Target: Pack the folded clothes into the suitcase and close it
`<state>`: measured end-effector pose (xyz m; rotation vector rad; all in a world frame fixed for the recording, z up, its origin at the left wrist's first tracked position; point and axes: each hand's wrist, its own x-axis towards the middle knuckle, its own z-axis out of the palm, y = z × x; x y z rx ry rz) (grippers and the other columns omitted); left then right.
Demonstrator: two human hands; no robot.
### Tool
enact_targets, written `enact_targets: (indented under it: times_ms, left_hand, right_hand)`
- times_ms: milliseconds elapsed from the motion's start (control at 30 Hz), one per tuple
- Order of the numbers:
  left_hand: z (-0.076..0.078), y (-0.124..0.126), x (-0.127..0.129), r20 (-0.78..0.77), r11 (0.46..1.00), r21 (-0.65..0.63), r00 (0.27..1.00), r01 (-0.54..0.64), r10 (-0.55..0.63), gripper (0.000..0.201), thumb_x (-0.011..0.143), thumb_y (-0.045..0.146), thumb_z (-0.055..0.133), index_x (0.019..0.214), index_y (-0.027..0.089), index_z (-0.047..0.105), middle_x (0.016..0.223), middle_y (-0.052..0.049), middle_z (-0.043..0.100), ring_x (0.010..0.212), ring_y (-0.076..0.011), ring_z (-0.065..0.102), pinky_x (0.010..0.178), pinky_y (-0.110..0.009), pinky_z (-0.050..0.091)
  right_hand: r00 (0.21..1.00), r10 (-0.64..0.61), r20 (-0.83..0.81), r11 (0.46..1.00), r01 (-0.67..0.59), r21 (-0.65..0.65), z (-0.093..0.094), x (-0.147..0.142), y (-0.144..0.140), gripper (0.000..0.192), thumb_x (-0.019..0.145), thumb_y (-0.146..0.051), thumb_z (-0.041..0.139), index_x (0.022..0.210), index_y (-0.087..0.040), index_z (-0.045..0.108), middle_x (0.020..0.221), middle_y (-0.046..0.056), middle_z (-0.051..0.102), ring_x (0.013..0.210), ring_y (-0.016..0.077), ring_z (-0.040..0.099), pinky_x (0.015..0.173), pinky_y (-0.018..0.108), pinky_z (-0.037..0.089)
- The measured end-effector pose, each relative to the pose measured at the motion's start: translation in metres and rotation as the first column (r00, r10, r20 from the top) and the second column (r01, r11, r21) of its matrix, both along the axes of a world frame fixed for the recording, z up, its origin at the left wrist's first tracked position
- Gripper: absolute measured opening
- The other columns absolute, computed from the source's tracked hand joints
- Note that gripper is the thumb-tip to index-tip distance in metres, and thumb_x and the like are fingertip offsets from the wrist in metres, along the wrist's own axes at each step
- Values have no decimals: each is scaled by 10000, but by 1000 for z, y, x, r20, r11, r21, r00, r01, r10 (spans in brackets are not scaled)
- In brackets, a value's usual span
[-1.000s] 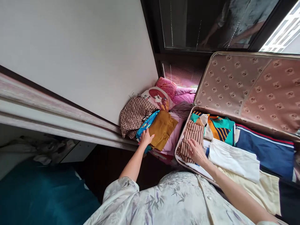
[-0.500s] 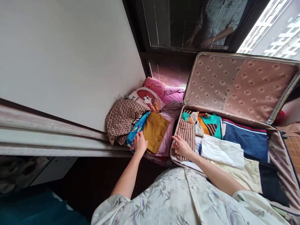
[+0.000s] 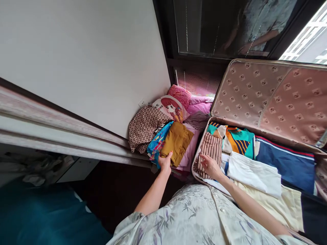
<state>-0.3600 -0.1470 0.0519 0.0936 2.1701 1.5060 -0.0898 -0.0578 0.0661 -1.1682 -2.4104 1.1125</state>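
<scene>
A folded mustard-coloured garment (image 3: 177,141) lies on a pile beside the suitcase, partly over a blue patterned garment (image 3: 154,144). At its near left corner is my left hand (image 3: 165,163), the thumb on top and the fingers partly hidden at the edge, pinching the cloth. My right hand (image 3: 211,167) hovers over or rests on a brown striped folded garment (image 3: 211,148) in the suitcase; its fingers are loosely bent and apart, with nothing held. The open suitcase (image 3: 196,160) holds several folded clothes, among them white cloth (image 3: 252,173) and navy cloth (image 3: 286,161).
Behind the pile are a brown patterned cloth bundle (image 3: 145,126), a cushion with a cartoon girl (image 3: 173,108) and a pink pillow (image 3: 180,95). The suitcase lid (image 3: 270,92) leans open towards the window. A white wall (image 3: 102,68) rises at the left.
The view has swung left, so things sit further right. My left hand has shifted from the blue garment onto the mustard one's near corner. My right hand has moved further over the striped garment.
</scene>
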Motion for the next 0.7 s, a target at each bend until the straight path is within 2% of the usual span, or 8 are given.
enact_targets:
  times_ms: [167, 267, 367, 433, 500, 567, 600, 700]
  left_hand:
    - [-5, -11, 5, -44, 997, -72, 999, -30, 27, 390, 725, 204, 862, 1049, 145, 654, 1229, -199, 726, 1178, -288, 708, 1037, -420, 553]
    - [7, -6, 3, -75, 999, -2, 996, 52, -52, 367, 718, 218, 836, 1039, 152, 671, 1218, -183, 735, 1185, -294, 706, 1049, -430, 547]
    - [42, 5, 1, -40, 952, 221, 978, 210, -206, 437, 693, 292, 846, 1086, 173, 697, 1177, -135, 757, 1165, -288, 714, 1027, -425, 569]
    - [79, 9, -2, -3, 887, 352, 948, 300, -320, 536, 663, 357, 871, 1143, 182, 711, 1162, -115, 766, 1151, -295, 719, 1011, -427, 586]
    - [119, 5, -5, 19, 825, 418, 905, 379, -425, 655, 614, 389, 907, 1205, 183, 713, 1184, -102, 766, 1144, -313, 719, 1010, -446, 596]
    - [156, -6, -7, 54, 785, 446, 862, 431, -504, 727, 571, 387, 936, 1234, 183, 714, 1212, -94, 762, 1151, -338, 714, 1001, -472, 609]
    - [171, -13, -8, 74, 770, 463, 846, 439, -527, 727, 565, 378, 941, 1232, 190, 721, 1221, -89, 761, 1162, -347, 710, 994, -476, 616]
    - [199, -28, -5, 118, 719, 537, 805, 441, -582, 621, 608, 346, 915, 1199, 247, 752, 1227, -69, 763, 1176, -338, 709, 967, -446, 637]
  right_hand:
    - [1000, -7, -1, 998, 7, -58, 0, 8, -2, 411, 911, -220, 487, 1281, -175, 660, 1122, 124, 723, 840, 188, 708, 812, 332, 557]
    - [999, -30, -27, 996, 27, -83, 2, 12, -3, 404, 903, -229, 484, 1258, -172, 671, 1148, 131, 726, 838, 192, 707, 809, 345, 559]
    - [994, -60, -86, 990, 48, -131, 7, 13, -3, 393, 908, -290, 517, 1246, -168, 677, 1127, 131, 725, 819, 192, 698, 812, 363, 565]
    - [984, -104, -147, 974, 71, -214, 11, 11, -2, 408, 903, -377, 579, 1240, -170, 678, 1119, 132, 719, 830, 197, 693, 801, 366, 572]
    - [955, -194, -224, 928, 104, -358, 17, 7, -3, 480, 864, -484, 670, 1241, -186, 671, 1150, 131, 709, 872, 206, 689, 798, 365, 576]
    - [890, -333, -312, 821, 111, -560, 24, 2, -3, 590, 808, -571, 743, 1268, -213, 650, 1202, 122, 698, 962, 220, 687, 849, 374, 572]
    - [842, -418, -342, 735, 92, -672, 28, 0, -3, 638, 789, -612, 758, 1284, -229, 635, 1213, 115, 696, 1004, 226, 687, 884, 384, 566]
    - [714, -610, -343, 389, -107, -915, 44, -3, 0, 737, 798, -769, 664, 1327, -263, 585, 1175, 109, 713, 1078, 250, 697, 948, 437, 544]
